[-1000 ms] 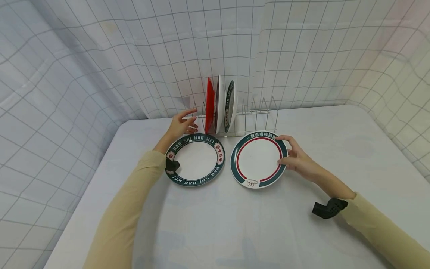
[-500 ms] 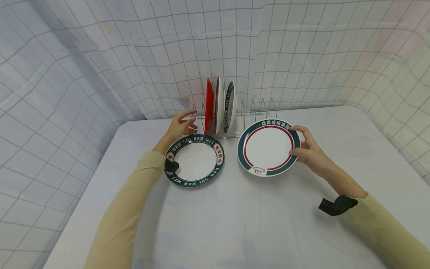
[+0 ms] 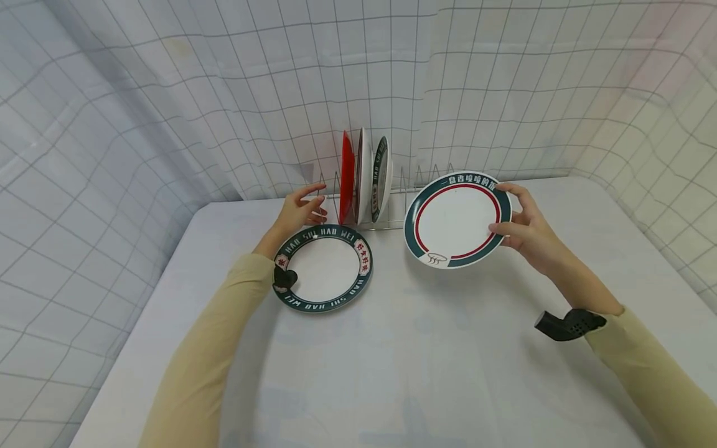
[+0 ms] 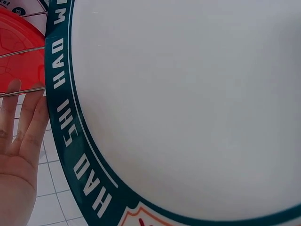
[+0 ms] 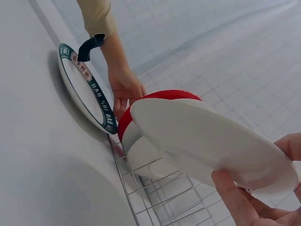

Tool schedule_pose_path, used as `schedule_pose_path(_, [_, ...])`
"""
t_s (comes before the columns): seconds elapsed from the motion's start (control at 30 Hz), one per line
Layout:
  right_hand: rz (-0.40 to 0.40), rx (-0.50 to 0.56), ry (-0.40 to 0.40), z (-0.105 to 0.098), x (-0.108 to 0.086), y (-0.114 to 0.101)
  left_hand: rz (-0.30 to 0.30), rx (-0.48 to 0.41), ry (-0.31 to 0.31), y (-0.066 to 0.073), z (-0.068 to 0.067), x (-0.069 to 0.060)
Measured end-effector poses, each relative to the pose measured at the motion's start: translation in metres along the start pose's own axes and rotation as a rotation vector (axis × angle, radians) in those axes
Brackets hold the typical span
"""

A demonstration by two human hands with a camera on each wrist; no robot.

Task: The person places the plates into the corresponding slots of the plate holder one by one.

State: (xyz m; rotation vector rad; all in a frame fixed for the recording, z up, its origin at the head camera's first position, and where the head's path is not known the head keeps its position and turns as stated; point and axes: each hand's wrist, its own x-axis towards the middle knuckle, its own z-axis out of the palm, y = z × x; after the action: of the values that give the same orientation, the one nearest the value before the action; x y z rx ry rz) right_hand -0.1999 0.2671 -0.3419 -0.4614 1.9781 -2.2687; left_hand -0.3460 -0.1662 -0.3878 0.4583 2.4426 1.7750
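Observation:
My right hand (image 3: 529,230) pinches the right rim of a white plate with a green rim and red ring (image 3: 456,221), thumb on its face. That plate is raised off the table and tilted; its pale underside shows in the right wrist view. My left hand (image 3: 299,210) is at the left end of a wire dish rack (image 3: 396,226), fingers loosely extended near the wires and holding nothing. Below that hand a green-rimmed lettered plate (image 3: 325,270) lies face up. In the rack stand a red plate (image 3: 346,180), a white plate (image 3: 364,180) and a green-rimmed plate (image 3: 380,180).
A white-covered table (image 3: 403,361) carries everything. Gridded white curtain (image 3: 504,81) hangs behind the rack and along both sides. Black wrist cameras (image 3: 571,325) sit on both forearms. The rack's right part lies partly behind the raised plate.
My right hand has lifted the red-ringed plate off the table, moving it up, right and toward the rack, with more tilt. The left hand has stayed by the rack's left end.

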Motion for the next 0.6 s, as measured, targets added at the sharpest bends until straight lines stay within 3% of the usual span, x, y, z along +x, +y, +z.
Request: schedule_pose_path(0.6, [0.019, -0.066, 0.117, 0.020, 0.046, -0.017, 0.016, 0.007, 0.000, -0.001, 0.000, 0.000])
